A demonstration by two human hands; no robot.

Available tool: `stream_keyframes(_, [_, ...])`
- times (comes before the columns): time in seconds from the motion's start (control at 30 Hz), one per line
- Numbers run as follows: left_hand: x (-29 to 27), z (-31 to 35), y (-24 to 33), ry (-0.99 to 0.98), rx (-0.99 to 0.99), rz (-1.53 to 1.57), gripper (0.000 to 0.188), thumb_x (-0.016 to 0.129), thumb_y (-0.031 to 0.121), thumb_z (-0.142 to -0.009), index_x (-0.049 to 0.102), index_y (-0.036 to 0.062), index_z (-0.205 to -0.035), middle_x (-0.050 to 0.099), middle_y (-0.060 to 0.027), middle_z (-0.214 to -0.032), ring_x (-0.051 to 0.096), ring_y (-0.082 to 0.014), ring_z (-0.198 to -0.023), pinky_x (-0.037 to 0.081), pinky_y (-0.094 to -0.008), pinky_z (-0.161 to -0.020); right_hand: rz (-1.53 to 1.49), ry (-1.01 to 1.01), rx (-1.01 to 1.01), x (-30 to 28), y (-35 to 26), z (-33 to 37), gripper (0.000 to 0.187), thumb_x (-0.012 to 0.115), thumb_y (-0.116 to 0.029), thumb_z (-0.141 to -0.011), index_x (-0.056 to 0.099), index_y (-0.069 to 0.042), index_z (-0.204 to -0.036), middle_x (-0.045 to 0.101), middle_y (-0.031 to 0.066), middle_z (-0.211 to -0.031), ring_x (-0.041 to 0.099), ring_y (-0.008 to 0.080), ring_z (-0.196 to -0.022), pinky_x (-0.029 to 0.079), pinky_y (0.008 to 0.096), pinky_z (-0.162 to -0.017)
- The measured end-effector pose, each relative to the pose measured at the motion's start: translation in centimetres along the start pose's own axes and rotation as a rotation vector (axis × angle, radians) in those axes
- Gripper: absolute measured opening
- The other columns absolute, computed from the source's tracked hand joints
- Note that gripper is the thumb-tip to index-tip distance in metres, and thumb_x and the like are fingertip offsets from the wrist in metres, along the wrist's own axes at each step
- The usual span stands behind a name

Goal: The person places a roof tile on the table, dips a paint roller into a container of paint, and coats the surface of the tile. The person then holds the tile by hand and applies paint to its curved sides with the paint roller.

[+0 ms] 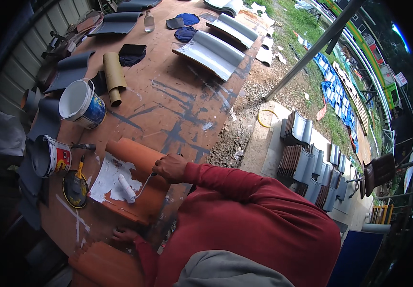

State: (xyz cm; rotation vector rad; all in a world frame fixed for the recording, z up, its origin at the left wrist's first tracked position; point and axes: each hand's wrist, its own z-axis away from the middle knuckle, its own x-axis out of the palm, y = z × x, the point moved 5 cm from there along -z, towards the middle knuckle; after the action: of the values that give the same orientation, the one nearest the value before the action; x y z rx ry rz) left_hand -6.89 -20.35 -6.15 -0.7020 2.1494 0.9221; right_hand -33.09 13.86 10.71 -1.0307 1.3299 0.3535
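My right hand (170, 168) is closed round the handle of a small paint roller (126, 188). Its white sleeve lies on an orange curved roof tile (141, 155). White paint (107, 179) covers a ragged patch on the tile's left part; the rest of it is bare orange. Below that tile, my left hand (125, 235) rests low by the tabletop, apparently holding nothing, with its fingers loosely apart. Nearest to it is a second orange tile (106, 263), partly cut off by the lower edge.
Left of the tile stand a paint can (62, 160), a white bucket (91, 112) and a black lid (75, 191) with a yellow-handled brush on it. A cardboard tube (114, 76) lies farther back. Grey-coated tiles (213, 52) lie on the wooden table (168, 86); more are stacked (302, 158) on the ground at right.
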Motion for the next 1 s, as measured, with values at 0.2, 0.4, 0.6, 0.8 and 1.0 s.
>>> stream_keyframes(0.2, [-0.1, -0.1, -0.2, 0.012, -0.019, -0.033, 0.030, 0.058, 0.024, -0.097, 0.061, -0.0018, -0.112, 0.053, -0.0273, -0.117, 0.056, -0.0461, -0.104, 0.046, -0.0544, -0.089, 0.035, -0.054, 0.085, -0.7, 1.6, 1.0, 0.011, 0.063, -0.018, -0.083, 0.069, -0.009, -0.083, 0.069, 0.0126, -0.077, 0.070, 0.0342, -0.076, 0.054, 0.0452, -0.066])
stream_keyframes(0.4, [0.2, -0.5, 0.0, -0.009, 0.001, -0.186, 0.029, 0.052, 0.025, -0.098, 0.060, -0.0011, -0.108, 0.054, -0.0261, -0.114, 0.057, -0.0446, -0.101, 0.046, -0.0537, -0.086, 0.054, 0.020, 0.091, -1.3, 4.1, 3.5, 0.010, 0.067, -0.018, -0.078, 0.071, -0.010, -0.083, 0.069, 0.0118, -0.073, 0.070, 0.0332, -0.073, 0.053, 0.0451, -0.064])
stream_keyframes(0.6, [0.6, -0.6, 0.0, 0.062, 0.030, -0.181, 0.030, 0.050, 0.025, -0.099, 0.060, -0.0009, -0.108, 0.055, -0.0254, -0.112, 0.056, -0.0453, -0.102, 0.045, -0.0554, -0.087, 0.001, -0.025, 0.051, -2.2, 4.6, 4.2, 0.009, 0.067, -0.018, -0.082, 0.068, -0.010, -0.085, 0.066, 0.0100, -0.077, 0.069, 0.0329, -0.077, 0.051, 0.0466, -0.063])
stream_keyframes(0.8, [0.9, -0.5, -0.5, 0.202, 0.147, -0.390, 0.041, 0.045, 0.044, -0.103, 0.068, 0.0111, -0.104, 0.061, -0.0166, -0.102, 0.060, -0.0380, -0.094, 0.047, -0.0507, -0.082, -0.102, 0.024, 0.023, -4.0, 3.4, 4.8, 0.011, 0.068, -0.018, -0.082, 0.067, -0.007, -0.083, 0.067, 0.0124, -0.079, 0.069, 0.0349, -0.081, 0.053, 0.0468, -0.068])
stream_keyframes(1.0, [2.5, -0.2, 0.9, 0.198, 0.135, -0.297, 0.040, 0.046, 0.044, -0.103, 0.068, 0.0104, -0.106, 0.060, -0.0175, -0.105, 0.059, -0.0389, -0.096, 0.047, -0.0516, -0.083, -0.162, 0.027, 0.084, -3.6, 3.1, 6.2, 0.015, 0.068, -0.026, -0.088, 0.069, -0.011, -0.092, 0.068, 0.0098, -0.084, 0.069, 0.0345, -0.080, 0.052, 0.0483, -0.065])
